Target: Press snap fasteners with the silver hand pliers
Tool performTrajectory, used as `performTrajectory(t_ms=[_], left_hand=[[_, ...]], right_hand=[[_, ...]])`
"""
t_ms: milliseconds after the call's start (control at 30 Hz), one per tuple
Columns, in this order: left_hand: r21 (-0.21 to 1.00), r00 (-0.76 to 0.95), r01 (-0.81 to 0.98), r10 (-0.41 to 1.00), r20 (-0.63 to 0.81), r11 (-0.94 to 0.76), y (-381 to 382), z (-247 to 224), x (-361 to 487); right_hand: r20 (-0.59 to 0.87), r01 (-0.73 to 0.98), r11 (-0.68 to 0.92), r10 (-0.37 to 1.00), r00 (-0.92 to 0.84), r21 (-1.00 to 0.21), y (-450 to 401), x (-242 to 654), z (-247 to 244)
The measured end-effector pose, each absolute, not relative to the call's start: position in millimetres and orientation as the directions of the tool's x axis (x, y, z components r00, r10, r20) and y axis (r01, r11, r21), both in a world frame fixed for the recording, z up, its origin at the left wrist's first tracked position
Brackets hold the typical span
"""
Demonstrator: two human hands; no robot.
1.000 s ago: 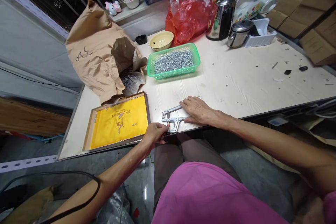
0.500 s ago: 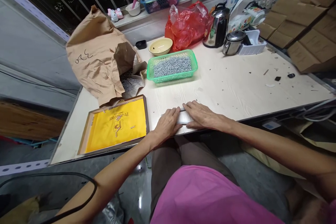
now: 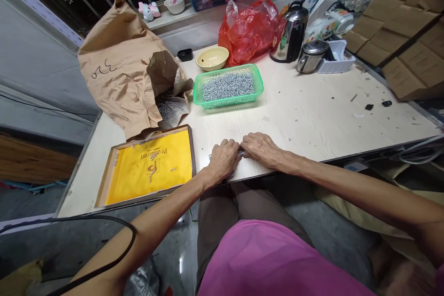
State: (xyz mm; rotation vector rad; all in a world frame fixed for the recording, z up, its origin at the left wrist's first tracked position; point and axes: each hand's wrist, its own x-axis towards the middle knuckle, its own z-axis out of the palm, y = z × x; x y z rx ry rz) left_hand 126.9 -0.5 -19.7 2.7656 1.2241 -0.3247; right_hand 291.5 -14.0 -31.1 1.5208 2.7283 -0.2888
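At the front edge of the table, my left hand [image 3: 225, 159] is closed, knuckles up, over a flat silvery piece [image 3: 241, 152] that mostly hides under the fingers. My right hand [image 3: 262, 149] meets it from the other side, its fingers curled over the right end of the same piece. The two hands nearly touch. Beyond them stands a green plastic basket [image 3: 227, 103] filled with small silvery metal pins [image 3: 227, 85]. Left of my hands lies a shallow tray [image 3: 192, 148] lined with a yellow printed sheet [image 3: 169, 150], a few loose pins scattered on it.
A torn brown paper bag [image 3: 118, 69] spills more pins at the back left. Along the back are a cream bowl [image 3: 212, 58], a red plastic bag [image 3: 248, 32], an electric kettle [image 3: 291, 32] and a steel pot [image 3: 310, 58]. Cardboard [image 3: 398, 23] leans at the right.
My fingers have curled inward over the silvery piece, whose flat face showed between my hands before and is now mostly covered. The camera view has shifted slightly.
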Motion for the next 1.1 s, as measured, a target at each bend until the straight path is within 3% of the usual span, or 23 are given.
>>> performTrajectory(t_ms=[267, 500, 700, 867, 933, 1100], left_hand=[[0.032, 0.584, 0.809, 0.795, -0.164, -0.587, -2.9, -22.9, 128.3], [0.214, 0.578, 0.780, 0.808, 0.114, -0.588, -55.0, -48.7, 126.9], [0.371, 0.608, 0.698, 0.781, 0.144, -0.612, -83.8, -60.4, 140.0], [0.427, 0.598, 0.665, 0.779, 0.186, -0.613, -86.9, -63.0, 139.2], [0.441, 0.601, 0.645, 0.771, 0.211, -0.624, -86.6, -65.4, 138.0], [0.478, 0.609, 0.618, 0.765, 0.210, -0.624, -98.5, -62.4, 119.8]], right_hand=[[-0.093, 0.858, 0.486, 0.859, -0.504, -0.167, -7.6, 292.4, -28.1], [-0.020, 0.720, 0.579, 0.774, -0.633, -0.384, 1.1, 318.3, -31.5], [0.038, 0.835, 0.525, 0.849, -0.526, -0.168, 25.3, 307.9, -45.9], [0.041, 0.843, 0.533, 0.846, -0.532, -0.077, 40.2, 292.5, -31.0], [0.024, 0.790, 0.609, 0.793, -0.609, -0.074, 31.1, 274.1, -21.0], [-0.012, 0.481, 0.871, 0.483, -0.876, -0.103, -2.1, 217.7, -10.7]])
